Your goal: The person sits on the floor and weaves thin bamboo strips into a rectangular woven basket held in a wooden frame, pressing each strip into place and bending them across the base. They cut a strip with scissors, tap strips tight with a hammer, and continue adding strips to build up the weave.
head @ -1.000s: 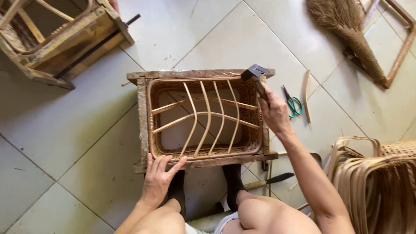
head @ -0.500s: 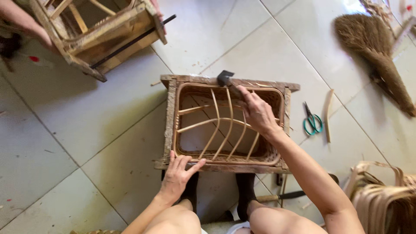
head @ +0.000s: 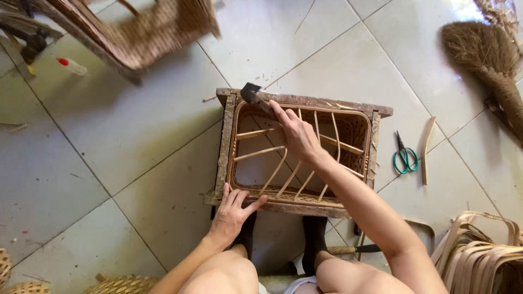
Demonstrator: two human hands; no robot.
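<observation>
From the head view, one wooden frame (head: 224,142) with a half-woven basket (head: 357,130) inside stands on the tiled floor (head: 136,141). The right hand (head: 297,136) has its fingers closed around one hammer (head: 251,95) at the far rail. The left hand (head: 233,211) lies with fingers spread on the near rail. One pair of green scissors (head: 404,155) lies beside the frame, and one broom (head: 487,54) lies further away.
</observation>
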